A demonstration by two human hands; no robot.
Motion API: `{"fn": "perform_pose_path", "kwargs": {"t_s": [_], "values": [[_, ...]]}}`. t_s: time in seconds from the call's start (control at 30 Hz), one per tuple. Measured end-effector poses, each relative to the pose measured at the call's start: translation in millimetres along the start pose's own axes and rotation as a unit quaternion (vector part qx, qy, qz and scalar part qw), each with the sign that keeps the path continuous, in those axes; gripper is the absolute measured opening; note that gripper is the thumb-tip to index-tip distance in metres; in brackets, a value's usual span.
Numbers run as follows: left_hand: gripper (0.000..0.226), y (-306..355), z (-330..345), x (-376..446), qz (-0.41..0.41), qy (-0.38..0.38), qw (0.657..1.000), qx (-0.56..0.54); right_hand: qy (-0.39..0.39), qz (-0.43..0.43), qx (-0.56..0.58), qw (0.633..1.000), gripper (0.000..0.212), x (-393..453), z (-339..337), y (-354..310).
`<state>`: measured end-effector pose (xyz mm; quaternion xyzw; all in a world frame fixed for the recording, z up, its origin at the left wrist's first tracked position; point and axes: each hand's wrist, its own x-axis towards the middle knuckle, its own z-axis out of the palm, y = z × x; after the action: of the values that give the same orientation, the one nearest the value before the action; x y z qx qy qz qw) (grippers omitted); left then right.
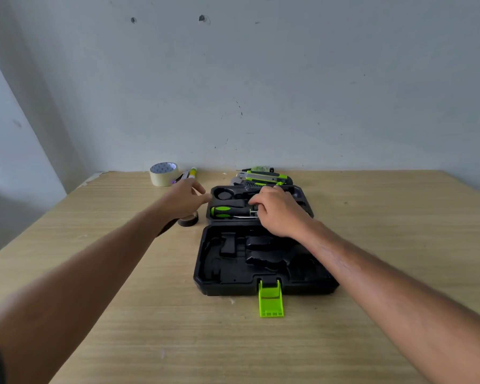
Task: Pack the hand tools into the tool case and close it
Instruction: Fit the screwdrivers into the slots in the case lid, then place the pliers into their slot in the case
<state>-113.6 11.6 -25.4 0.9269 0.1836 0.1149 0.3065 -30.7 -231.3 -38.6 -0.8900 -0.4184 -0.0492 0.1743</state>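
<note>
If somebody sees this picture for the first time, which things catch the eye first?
The open black tool case lies mid-table, its bright green latch pointing at the viewer. In its far half, the right hand presses on green-handled screwdrivers, while the left hand touches the case's left edge. More green tools wait behind it.

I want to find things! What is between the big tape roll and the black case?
In the head view, the left hand lies between the tape roll and the case.
</note>
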Motion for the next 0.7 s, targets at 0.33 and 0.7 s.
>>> {"fn": "perform_pose_path", "kwargs": {"t_s": [0.33, 0.7], "values": [[0.107, -52, -36, -32, -0.073, -0.069, 0.978, 0.181, 0.009, -0.026, 0.056, 0.998, 0.032, 19, 14, -51], [0.054, -61, -25, -32, -0.076, -0.040, 0.978, 0.191, 0.024, 0.001, 0.088, 0.996, 0.027, 17, 5, -48]]}}
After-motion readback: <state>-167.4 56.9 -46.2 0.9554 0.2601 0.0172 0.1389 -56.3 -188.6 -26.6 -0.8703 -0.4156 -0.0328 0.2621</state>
